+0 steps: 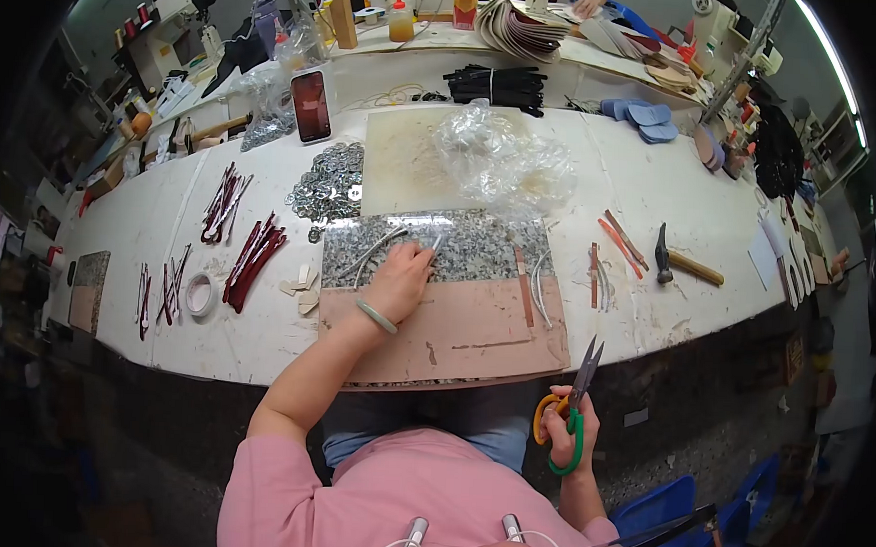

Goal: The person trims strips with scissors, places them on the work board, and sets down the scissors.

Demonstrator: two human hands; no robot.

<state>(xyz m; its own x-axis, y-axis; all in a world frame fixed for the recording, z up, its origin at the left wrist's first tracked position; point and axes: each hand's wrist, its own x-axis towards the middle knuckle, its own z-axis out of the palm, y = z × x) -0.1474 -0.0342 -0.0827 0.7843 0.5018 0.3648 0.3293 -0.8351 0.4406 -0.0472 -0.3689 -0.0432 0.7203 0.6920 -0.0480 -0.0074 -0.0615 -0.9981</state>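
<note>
My left hand (402,280), with a pale bangle (377,317) at the wrist, lies on the speckled stone slab (478,238). Its fingers are pressed together around a small whitish piece (437,241) too small to name. Thin grey curved strips (373,252) lie just left of it. My right hand (572,428) is past the table's front edge, wrapped round scissors (586,375) with orange and green handles, blades up and slightly parted. Right of the slab's middle are a brown strip (523,288) and more grey curved strips (541,292).
A hammer (684,261) lies at the right. Dark red strips (253,262), a white roll (200,294) and metal rings (330,181) are at the left. Crumpled clear plastic (505,155) and a phone (311,106) stand behind. Another person's hand (590,3) shows at the back.
</note>
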